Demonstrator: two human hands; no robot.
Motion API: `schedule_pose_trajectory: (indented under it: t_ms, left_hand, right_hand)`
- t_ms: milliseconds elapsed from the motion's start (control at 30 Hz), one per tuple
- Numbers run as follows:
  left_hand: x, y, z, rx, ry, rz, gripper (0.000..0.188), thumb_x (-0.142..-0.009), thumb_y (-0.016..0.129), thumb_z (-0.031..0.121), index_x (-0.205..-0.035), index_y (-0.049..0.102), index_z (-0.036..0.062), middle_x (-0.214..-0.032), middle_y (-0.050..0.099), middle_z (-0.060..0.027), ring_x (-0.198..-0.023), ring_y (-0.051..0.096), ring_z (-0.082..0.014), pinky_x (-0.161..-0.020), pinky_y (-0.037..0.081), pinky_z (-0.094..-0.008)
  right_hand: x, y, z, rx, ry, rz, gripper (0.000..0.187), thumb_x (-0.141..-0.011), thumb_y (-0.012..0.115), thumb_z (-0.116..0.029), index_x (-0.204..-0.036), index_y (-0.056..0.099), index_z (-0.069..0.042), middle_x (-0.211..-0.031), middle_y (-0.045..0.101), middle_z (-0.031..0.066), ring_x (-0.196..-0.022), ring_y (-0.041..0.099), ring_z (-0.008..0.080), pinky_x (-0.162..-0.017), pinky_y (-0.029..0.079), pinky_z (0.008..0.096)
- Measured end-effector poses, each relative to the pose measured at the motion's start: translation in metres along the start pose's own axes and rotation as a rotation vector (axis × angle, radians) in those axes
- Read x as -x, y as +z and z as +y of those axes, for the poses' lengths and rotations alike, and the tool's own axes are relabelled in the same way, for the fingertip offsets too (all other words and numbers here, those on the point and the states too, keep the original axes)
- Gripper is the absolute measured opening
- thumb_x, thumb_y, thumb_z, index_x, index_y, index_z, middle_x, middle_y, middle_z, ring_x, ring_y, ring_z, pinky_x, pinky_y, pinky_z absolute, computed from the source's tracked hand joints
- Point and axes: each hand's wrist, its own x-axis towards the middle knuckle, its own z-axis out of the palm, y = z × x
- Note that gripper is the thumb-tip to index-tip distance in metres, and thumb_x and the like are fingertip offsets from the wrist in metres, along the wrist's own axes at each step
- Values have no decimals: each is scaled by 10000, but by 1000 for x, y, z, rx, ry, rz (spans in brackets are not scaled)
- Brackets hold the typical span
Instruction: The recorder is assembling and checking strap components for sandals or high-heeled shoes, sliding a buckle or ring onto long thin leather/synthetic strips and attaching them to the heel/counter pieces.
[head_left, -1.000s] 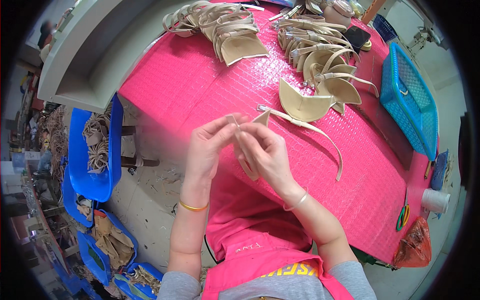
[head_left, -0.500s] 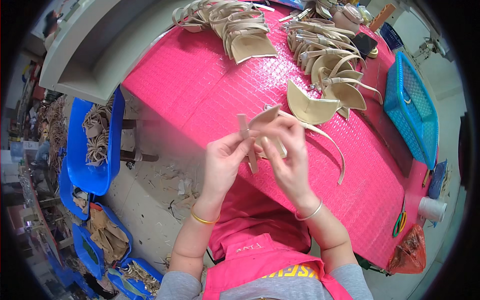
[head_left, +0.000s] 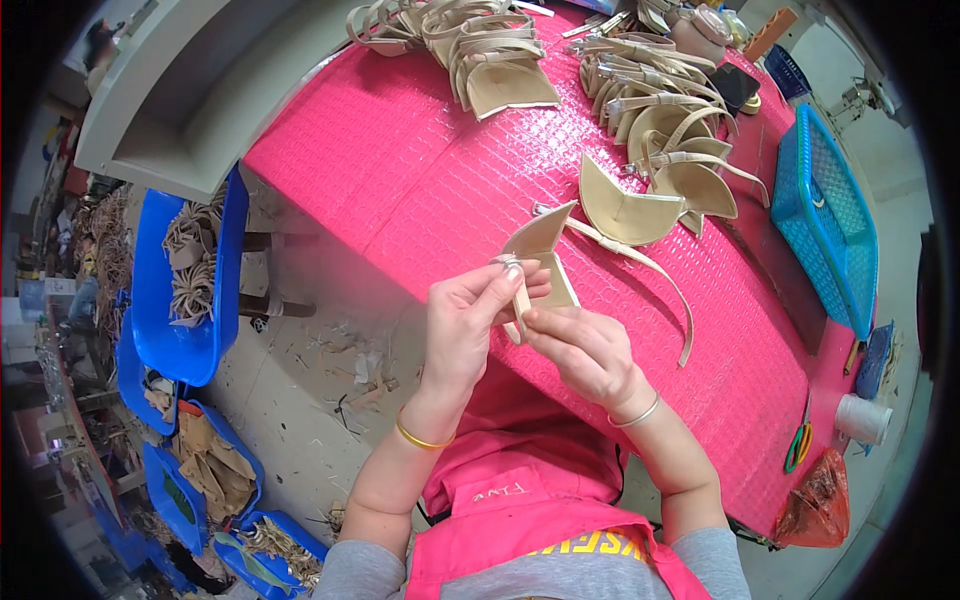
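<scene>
Near the table's front edge, my left hand [head_left: 456,318] pinches a beige sandal upper [head_left: 540,234]. Its two curved flaps fan out beyond my fingers, and a small metal buckle [head_left: 508,261] shows by the thumb. A narrow strap [head_left: 521,302] on this upper runs down from there. My right hand [head_left: 590,352] is closed on the strap's lower part, with the fingertips hiding some of it. Just beyond lies a loose beige strap [head_left: 640,262], beside another sandal upper [head_left: 622,205] that rests on the pink table cover [head_left: 400,190].
Rows of similar uppers [head_left: 510,85] lie at the table's far side. A turquoise basket [head_left: 825,230] stands at right, with scissors [head_left: 798,447], a white thread spool [head_left: 864,418] and a red plastic bag [head_left: 815,503] nearer. Blue bins [head_left: 150,330] sit on the left.
The strap, upright across my left fingers before, now hangs down from them. My right hand has moved lower, from beside the upper to the strap's lower part.
</scene>
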Motion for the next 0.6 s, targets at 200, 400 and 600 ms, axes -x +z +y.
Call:
schedule_pose_trajectory:
  t_ms: [200,400,600]
  left_hand:
    - [0,-3,1,53,-24,-1,242,-850,487,111,-970,567,-83,-881,617,-195,-810,623,-255,-737,515,-341]
    - [3,-10,6,45,-80,-69,263,-859,469,124,-989,557,-87,-892,612,-206,-817,621,-268,-739,513,-350]
    - [4,-15,6,108,-111,-168,272,-865,451,118,-1018,540,-89,-901,606,-222,-824,619,-288,-746,509,-358]
  right_hand:
    - [8,-2,-6,-33,-29,8,201,-625,617,3,-819,576,40,-895,586,155,-712,611,248,-569,520,300]
    - [10,-3,-9,-116,1,18,198,-637,610,2,-825,570,46,-891,584,175,-722,616,255,-557,520,311]
    - [15,-8,-4,-213,-13,47,205,-663,594,-14,-853,555,54,-880,582,182,-717,613,267,-568,517,313]
